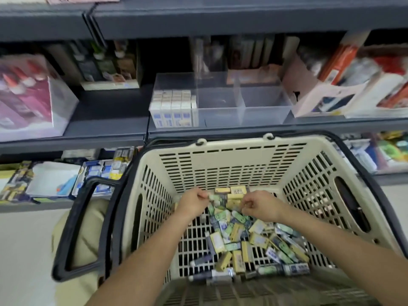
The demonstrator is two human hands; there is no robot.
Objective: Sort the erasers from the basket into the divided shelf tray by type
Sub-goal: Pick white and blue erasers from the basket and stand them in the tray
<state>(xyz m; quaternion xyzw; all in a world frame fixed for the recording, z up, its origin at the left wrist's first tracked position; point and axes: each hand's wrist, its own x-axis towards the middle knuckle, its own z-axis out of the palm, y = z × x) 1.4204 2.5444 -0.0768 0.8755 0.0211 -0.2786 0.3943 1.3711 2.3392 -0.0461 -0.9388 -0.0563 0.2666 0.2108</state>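
Erasers (242, 244) lay heaped in the cream basket (214, 164), where the left hand (192, 200) pinched a pale green eraser (213, 197) and the right hand (263, 206) curled over them, grip unclear, below the clear divided tray (254, 111) on the shelf (110, 127) beyond.

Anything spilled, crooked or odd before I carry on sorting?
Nothing stands out. The tray sits square on the shelf, boxed erasers upright in its left compartment. The loose erasers all lie inside the basket; none spilled. The left hand pinches a green eraser.
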